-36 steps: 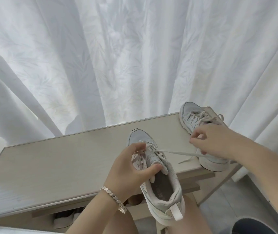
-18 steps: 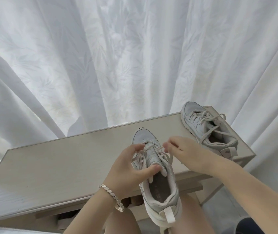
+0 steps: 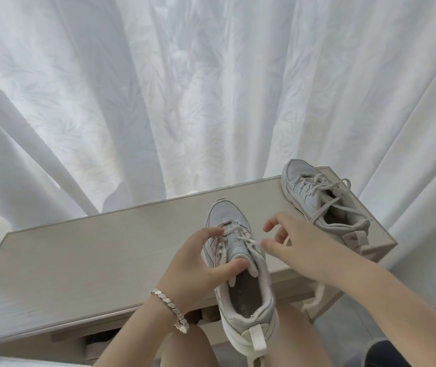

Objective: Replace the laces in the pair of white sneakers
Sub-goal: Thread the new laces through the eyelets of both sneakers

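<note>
**While the left hand steadies one sneaker, the right hand opens beside its lacing**

Viewed from the person's head, a pale wooden table (image 3: 105,255) runs across the lower frame, with a white curtain (image 3: 185,102) hanging behind it.

The near sneaker (image 3: 246,295) lies over the table's front edge, toe on the tabletop and heel towards the person's lap. The left hand (image 3: 198,263), which wears a bracelet (image 3: 168,305), grips it. Its fingers wrap the side and the thumb presses on the tongue, probably to hold the shoe steady while the lace (image 3: 240,238) is worked out of the eyelets.

The right hand (image 3: 299,245) hovers over the table just right of that lacing. Thumb and fingers are spread apart, with nothing clearly pinched between them. A loose lace end (image 3: 314,298) hangs past the table's front edge under the right forearm.

The second sneaker (image 3: 307,192) sits at the table's far right corner, still laced and probably waiting its turn.

A second ago the right hand was out near that corner, drawing a lace taut. Half a second ago it was pinching at the eyelets. Now it has let go. The left hand's grip has not changed.
</note>
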Demonstrator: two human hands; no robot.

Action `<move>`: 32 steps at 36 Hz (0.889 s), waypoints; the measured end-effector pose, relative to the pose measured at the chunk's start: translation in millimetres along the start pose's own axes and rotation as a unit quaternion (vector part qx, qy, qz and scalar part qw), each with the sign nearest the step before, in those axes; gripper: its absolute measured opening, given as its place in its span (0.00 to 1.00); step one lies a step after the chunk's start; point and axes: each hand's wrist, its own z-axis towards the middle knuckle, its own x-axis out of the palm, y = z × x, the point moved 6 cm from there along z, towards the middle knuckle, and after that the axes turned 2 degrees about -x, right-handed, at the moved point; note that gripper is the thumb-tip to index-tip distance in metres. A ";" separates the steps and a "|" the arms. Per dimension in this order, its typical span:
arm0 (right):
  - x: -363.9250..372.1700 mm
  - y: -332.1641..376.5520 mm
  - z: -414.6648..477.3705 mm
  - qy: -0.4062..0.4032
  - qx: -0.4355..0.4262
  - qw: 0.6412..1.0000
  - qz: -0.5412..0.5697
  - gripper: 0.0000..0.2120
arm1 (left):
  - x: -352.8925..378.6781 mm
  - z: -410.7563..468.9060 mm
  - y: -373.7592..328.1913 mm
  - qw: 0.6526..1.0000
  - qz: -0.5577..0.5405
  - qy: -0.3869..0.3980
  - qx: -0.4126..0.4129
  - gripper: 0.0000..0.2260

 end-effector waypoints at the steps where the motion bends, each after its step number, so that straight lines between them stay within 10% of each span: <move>1: 4.3 2.7 0.9 0.002 -0.008 1.000 -0.016 0.05 | 0.1 0.0 -0.1 1.000 0.002 -0.001 0.002 0.25; 32: 27.9 -6.2 26.8 0.098 0.025 0.984 0.146 0.15 | 3.9 -2.2 2.1 1.000 -0.013 0.007 0.027 0.25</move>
